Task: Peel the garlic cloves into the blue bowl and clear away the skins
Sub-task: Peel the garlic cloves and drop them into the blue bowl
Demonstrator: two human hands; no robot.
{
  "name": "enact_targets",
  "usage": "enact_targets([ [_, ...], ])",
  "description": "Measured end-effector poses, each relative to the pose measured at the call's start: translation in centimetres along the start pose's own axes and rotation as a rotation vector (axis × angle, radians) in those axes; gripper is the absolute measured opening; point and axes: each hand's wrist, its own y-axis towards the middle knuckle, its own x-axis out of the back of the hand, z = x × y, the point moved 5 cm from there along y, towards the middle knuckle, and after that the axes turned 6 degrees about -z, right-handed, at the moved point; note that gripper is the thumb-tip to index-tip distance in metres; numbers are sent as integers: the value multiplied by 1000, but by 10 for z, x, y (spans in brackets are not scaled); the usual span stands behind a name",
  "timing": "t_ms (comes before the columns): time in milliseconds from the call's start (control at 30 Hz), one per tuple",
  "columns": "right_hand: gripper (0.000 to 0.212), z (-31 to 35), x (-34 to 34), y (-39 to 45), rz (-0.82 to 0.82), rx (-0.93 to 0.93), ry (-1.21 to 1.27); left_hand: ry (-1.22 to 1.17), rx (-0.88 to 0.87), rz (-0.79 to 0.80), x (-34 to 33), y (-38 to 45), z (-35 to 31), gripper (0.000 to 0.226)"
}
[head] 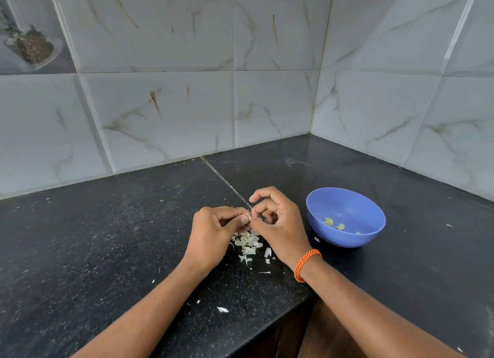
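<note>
Two hands meet over the black countertop (107, 237): the left hand (213, 232) pinches one small pale garlic clove (248, 217) between thumb and curled fingers, while the right hand (278, 221), an orange braided band (306, 265) on its wrist, picks at the same clove with curled fingertips. Directly beneath them, near the counter's front edge, lies one loose heap of thin, white, papery skins (248, 244), with a few stray flakes scattered toward that edge. Just right of the right hand, toward the tiled corner, stands one blue bowl (347, 240) holding three pale yellow-green peeled cloves (334, 222).

No legible text, label, brand, number or sign on any surface
</note>
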Motion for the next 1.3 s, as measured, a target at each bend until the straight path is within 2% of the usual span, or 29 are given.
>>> enact_targets([
  [300, 27, -5, 2, 3, -27, -16, 33, -37, -27, 22, -4, -3, 1, 20],
  [500, 35, -9, 3, 4, -5, 28, -114, -83, 80, -187, 16, 5, 14, 14],
  [833, 39, -9, 4, 2, -26, 45, -140, -29, 116, -181, 16, 1, 6, 11],
  [1133, 18, -8, 1, 1, -18, 28, -95, 23, 81, -121, 14, 1, 2, 13],
  [1300, 17, -11, -1, 0, 26, 2, -80, 50, 48, -92, 11, -1, 1, 15],
])
